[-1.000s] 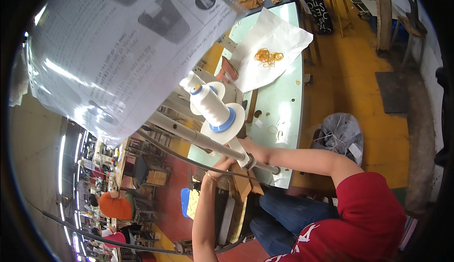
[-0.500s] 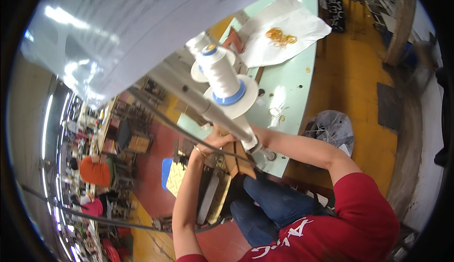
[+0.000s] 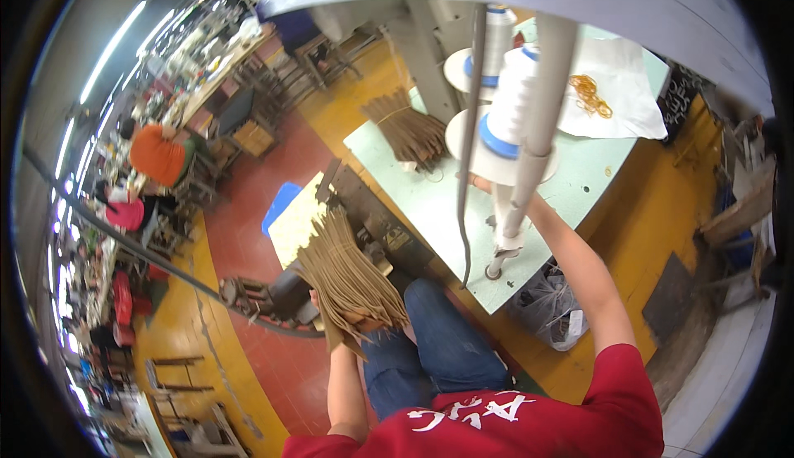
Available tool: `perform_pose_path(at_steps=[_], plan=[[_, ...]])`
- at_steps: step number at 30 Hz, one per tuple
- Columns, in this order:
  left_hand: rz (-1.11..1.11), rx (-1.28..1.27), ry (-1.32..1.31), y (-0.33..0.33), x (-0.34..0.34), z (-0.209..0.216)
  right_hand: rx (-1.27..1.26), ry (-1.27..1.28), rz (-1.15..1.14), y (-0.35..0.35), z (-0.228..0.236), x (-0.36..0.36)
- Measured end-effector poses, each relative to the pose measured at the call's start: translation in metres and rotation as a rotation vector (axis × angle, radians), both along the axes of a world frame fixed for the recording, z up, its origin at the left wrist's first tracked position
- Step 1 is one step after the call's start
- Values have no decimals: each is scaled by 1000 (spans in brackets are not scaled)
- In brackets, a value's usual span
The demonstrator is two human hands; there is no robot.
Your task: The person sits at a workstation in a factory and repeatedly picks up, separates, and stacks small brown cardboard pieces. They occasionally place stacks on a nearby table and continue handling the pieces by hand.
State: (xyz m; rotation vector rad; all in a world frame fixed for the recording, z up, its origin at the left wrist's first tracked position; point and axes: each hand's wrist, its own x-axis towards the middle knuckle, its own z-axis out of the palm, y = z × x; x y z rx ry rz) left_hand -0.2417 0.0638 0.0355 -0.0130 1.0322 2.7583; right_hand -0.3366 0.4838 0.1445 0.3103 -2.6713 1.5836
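My left hand is closed around a thick bundle of brown strips, held above my lap beside the sewing machine. The strips fan out toward the machine, and they cover much of the hand. My right hand reaches over the pale green tabletop. Most of it is hidden behind the thread stand, so its grip does not show. Near its fingertips lies another bundle of brown strips with a thin band around it.
White thread cones stand on a post between me and the table. Amber loops like rubber bands lie on white paper. A clear plastic bag sits beneath the table edge. Two people sit far left.
The view has turned. Both hands were together behind the thread stand; now the left is over my lap with the strip bundle, and the right is apart from it above the table.
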Motion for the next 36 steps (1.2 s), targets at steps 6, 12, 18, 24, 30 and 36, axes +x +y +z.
perform_pose_path(at_steps=[6,12,18,24,30,36], plan=[[-116,-10,243,-12,64,8,430,225,-176,-41,-36,-14],[-95,259,44,55,104,45,423,302,-194,-41,-50,-22],[-296,256,25,54,114,50,-619,298,-212,27,-55,25],[-518,538,166,56,114,61,-582,174,-230,45,-54,47],[-348,578,154,43,146,78,577,501,-175,-29,-35,-9],[-315,513,172,28,154,82,701,430,-153,-47,-46,-39]])
